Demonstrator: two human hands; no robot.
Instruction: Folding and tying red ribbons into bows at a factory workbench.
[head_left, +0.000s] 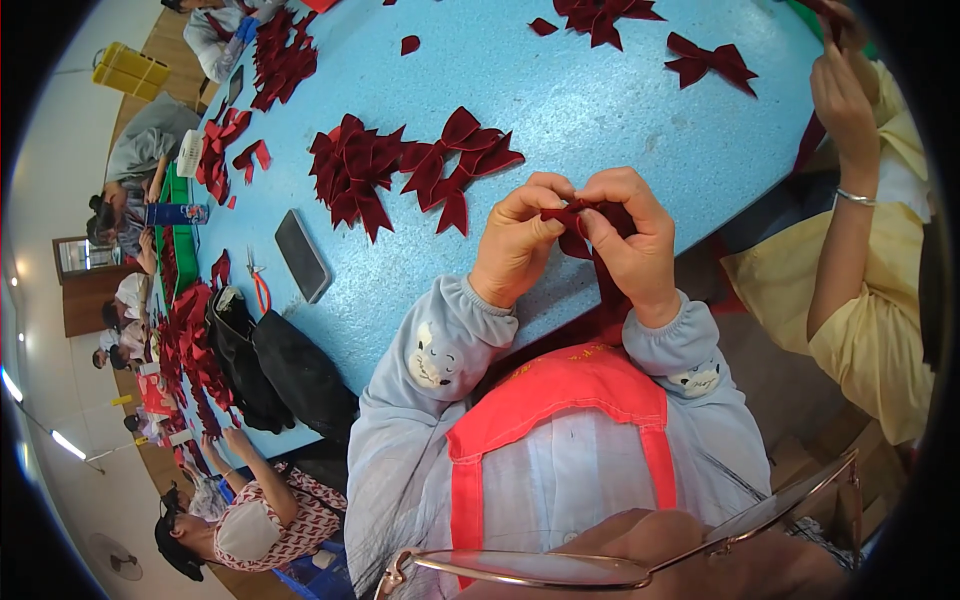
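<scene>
Close to the table's near edge, both my hands are closed around a dark red velvet ribbon (pixel 573 240). My left hand (pixel 508 248) pinches its left end between thumb and fingertips. On the other side my right hand (pixel 640 240) grips the folded part, its thumb pressed on top. A length of ribbon hangs below my right hand toward my lap; my fingers hide most of the fold. Just beyond my hands lie a finished-looking dark red bow (pixel 460 165) and, to its left, a heap of similar bows (pixel 352 172).
A dark phone (pixel 302 256) lies left, beside orange-handled cutters (pixel 260 290) and a black bag (pixel 300 365). More bows (pixel 710 63) and ribbon pieces (pixel 190 345) lie on the blue table (pixel 610 120). A person in yellow (pixel 870 290) works close on my right; several others sit left.
</scene>
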